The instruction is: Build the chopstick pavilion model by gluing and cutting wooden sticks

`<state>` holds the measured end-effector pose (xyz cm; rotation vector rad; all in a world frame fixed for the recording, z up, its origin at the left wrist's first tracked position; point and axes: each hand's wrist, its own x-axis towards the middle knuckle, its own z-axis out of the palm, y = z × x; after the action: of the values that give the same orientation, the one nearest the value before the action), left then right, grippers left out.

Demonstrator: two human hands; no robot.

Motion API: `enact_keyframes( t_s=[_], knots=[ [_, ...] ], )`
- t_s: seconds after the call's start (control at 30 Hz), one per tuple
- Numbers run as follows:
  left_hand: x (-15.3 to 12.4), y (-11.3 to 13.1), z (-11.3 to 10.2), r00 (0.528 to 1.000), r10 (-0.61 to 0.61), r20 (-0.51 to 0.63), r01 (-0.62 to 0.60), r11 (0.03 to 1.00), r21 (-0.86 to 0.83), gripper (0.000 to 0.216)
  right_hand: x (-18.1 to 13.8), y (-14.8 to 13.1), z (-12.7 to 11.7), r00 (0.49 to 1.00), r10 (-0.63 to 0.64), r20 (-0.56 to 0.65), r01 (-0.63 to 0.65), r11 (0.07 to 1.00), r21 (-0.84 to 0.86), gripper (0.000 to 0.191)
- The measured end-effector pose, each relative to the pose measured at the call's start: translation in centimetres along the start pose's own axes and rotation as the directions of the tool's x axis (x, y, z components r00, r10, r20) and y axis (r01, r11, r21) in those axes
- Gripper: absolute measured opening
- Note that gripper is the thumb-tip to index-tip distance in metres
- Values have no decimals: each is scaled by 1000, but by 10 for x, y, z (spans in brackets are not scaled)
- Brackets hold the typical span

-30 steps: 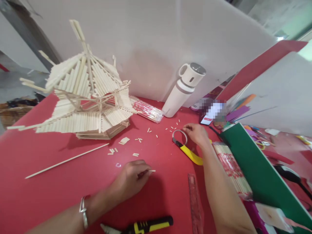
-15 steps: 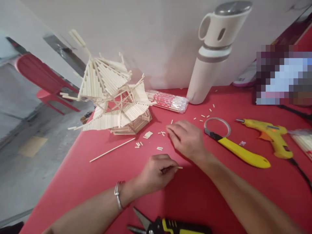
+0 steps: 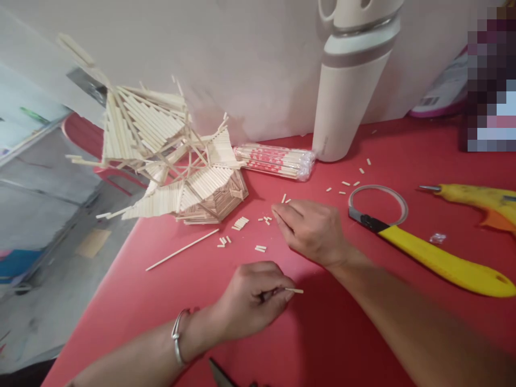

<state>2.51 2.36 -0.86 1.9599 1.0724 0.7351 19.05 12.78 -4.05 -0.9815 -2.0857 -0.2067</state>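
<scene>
My left hand [image 3: 252, 301] rests on the red table [image 3: 330, 333] with its fingers pinched on a short wooden stick piece [image 3: 294, 291] that pokes out to the right. My right hand [image 3: 312, 228] lies palm down just beyond it, fingers together and reaching left, their tips beside several small cut stick bits [image 3: 264, 220]. Whether those fingers hold a bit is hidden. A stick-built pagoda model [image 3: 169, 161] stands at the table's far left.
A long thin stick [image 3: 182, 249] lies in front of the model. A wrapped bundle of sticks [image 3: 276, 161] and a white bottle [image 3: 350, 86] stand by the back wall. A yellow-handled cutter [image 3: 427, 252] and yellow glue gun [image 3: 479, 199] lie right. Plier tips [image 3: 220, 375] show at the bottom edge.
My right hand has moved left from the cutter's loop to the scattered stick bits. The left hand keeps its pinch on the stick piece. The view has shifted closer and leftward.
</scene>
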Motion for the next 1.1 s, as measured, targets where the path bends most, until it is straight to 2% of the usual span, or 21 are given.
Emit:
enact_keyframes(
  t_s=[0.17,0.37,1.1],
  knots=[
    [0,1,-1,1000,1,17,-1,1000,5,16,-1,1,0,999,16,28,-16,1000,8,21],
    [0,2,-1,1000,20,12,-20,1000,7,16,0,0,0,1000,0,-6,0,1000,16,18],
    [2,4,-2,999,21,24,-22,1000,5,17,-1,2,2,997,30,73,-34,998,56,24]
  ],
)
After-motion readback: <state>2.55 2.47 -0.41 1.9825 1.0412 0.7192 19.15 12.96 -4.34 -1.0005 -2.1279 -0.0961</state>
